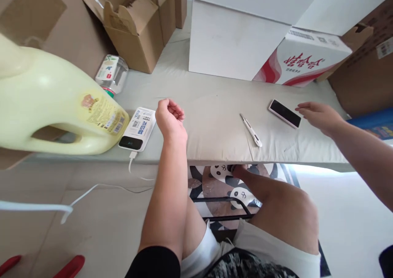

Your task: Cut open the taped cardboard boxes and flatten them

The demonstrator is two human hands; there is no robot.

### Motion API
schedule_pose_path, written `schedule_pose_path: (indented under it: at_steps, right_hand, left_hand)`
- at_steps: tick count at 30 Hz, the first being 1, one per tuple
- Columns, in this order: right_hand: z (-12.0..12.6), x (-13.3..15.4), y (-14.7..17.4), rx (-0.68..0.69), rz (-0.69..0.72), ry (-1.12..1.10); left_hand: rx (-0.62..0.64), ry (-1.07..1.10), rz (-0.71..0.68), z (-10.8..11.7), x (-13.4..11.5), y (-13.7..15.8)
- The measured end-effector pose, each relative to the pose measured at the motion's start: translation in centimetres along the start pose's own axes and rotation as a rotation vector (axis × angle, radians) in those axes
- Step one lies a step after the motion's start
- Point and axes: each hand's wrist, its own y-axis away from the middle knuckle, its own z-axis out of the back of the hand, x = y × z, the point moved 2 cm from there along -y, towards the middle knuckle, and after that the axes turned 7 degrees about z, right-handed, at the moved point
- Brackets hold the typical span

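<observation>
My left hand rests on the cloth-covered table with its fingers loosely curled; I see nothing in it. Just left of it lies a white power bank with a dark display end and a white cable plugged in. On the right, my right hand has its fingers stretched out, holding nothing, close to the end of a smartphone with a dark screen and pale edge. Between the hands, nearer the phone, lies a white utility knife, slanted on the cloth. Whether my right fingertips touch the phone I cannot tell.
A large pale-yellow jug stands at the left, with a clear plastic container behind it. Brown cardboard boxes and white cartons line the back. A red-and-white printed box sits back right. The table's front edge runs above my legs.
</observation>
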Motion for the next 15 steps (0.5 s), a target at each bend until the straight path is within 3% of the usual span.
schedule_pose_path:
  at_steps: [3, 9, 11, 12, 15]
  right_hand:
    - [-3.0, 6.1, 0.4, 0.109, 0.097, 0.048]
    - [-12.2, 21.4, 0.7, 0.369, 0.539, 0.026]
    - [-14.8, 27.2, 0.4, 0.382, 0.876, 0.095]
    - [-15.9, 30.0, 0.1, 0.371, 0.967, 0.133]
    - [-18.4, 37.2, -1.2, 0.355, 1.055, 0.192]
  left_hand:
    - [-0.059, 0.018, -0.017, 0.7, -0.7, -0.1]
    - [-0.029, 0.076, -0.007, 1.0, -1.7, 0.1]
    - [-0.019, 0.085, -0.012, 1.1, -1.9, 0.1]
    - [-0.032, 0.085, -0.020, 1.2, -2.1, 0.0]
    - [-0.113, 0.096, -0.029, 1.6, -2.6, -0.5]
